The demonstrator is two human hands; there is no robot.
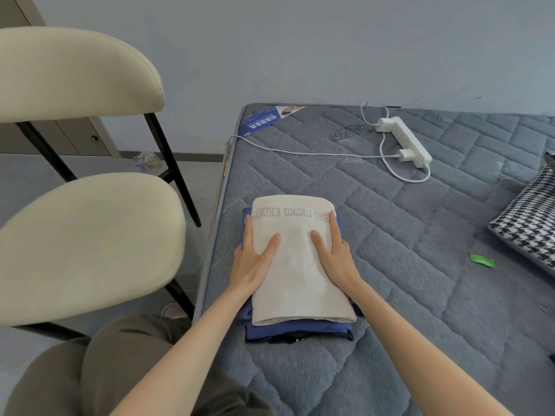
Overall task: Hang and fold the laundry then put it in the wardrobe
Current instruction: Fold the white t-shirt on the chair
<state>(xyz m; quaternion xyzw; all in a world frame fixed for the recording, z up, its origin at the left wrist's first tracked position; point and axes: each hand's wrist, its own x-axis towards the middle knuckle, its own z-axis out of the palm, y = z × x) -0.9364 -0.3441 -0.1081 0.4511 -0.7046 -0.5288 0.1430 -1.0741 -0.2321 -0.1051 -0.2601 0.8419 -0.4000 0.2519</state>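
So the folded laundry is stacked near the left edge of a grey quilted mattress, pretty much straight in front of the person. A cream garment is laid on top, with faint block lettering printed across its far end (only part of it can be read, something like "UE AND C"). A blue garment is sandwiched under it and sticks out a bit at the near end and along the sides, and a dark garment is just barely seen at the very bottom. The left hand is laid flat against the left side of the pile, fingers straight and kept together along the edge, thumb spread inward onto the cream top. The right hand is placed the same way on the right side, mirrored, so the stack is bracketed between the two palms; nothing is being pinched or curled around as far as can be seen. Further back on the mattress a white power strip is left lying with chargers plugged in and a white cable trailed toward the left edge. A houndstooth pillow is propped at the right side, with a small green packet dropped just beside it. A blue printed label is seen at the far-left corner of the mattress. To the left, cream padded chair cushions on black legs are parked on the floor; whether that's one chair or two can't be told.
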